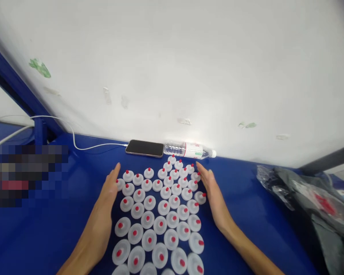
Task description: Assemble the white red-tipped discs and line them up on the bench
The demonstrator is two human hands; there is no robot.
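Many white round caps with red tips (161, 225) stand upright on the blue table, packed close together in the middle of the head view. Along the left side of this group is my left hand (104, 202), fingers stretched out, its edge by the outermost cap. My right hand (213, 194) flanks the right side in the same way, its straight fingers beside the caps at the upper right. Neither hand grasps anything. The lowest caps are cut off by the frame's bottom edge.
A phone (145, 148) with a white cable (99, 145) lies at the wall, beside a clear water bottle (193, 150) on its side. Dark bags and clothing (309, 202) are piled on the right. A blue metal frame (40, 130) stands at left, near a pixelated patch.
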